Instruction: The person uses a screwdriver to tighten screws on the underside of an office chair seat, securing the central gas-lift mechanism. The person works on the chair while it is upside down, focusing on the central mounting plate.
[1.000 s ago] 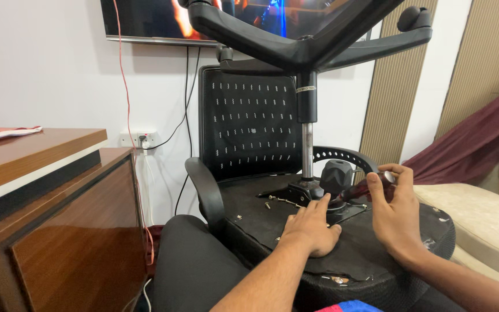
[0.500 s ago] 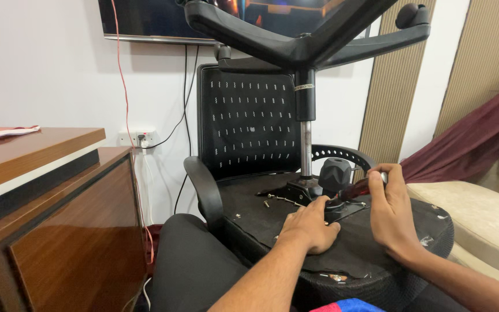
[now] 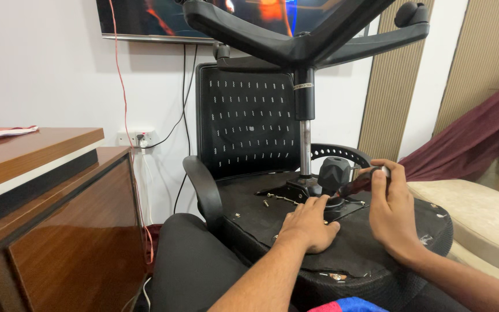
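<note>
chair: we see it upside down, seat underside facing up, mesh back standing behind, base overhead on the column.
base: top and left arm cut off by the frame edge; one caster visible at upper right.
left hand: flat, palm down on the underside, fingers spread toward the plate; holds nothing that we can see.
right hand: curled around a dark, reddish handle, tip angled in toward the plate; probably a screwdriver, but the hand hides most of it.
tool tip: hidden behind the knob; we cannot tell what it touches.
knob: black, faceted, just right of the column foot, between both hands.
plate: metal, at the column foot; front part covered by the left fingers.
screws: a few small loose pieces left of the plate; too small to tell the kind.
armrest: black loop at the left of the seat; the right one shows only as a curved strip behind the knob.
knee: dark trousers, touching the seat edge at lower left.
desk: brown wood at left, cut off by the frame.
sofa: beige, at right, partly behind the right wrist.
</note>
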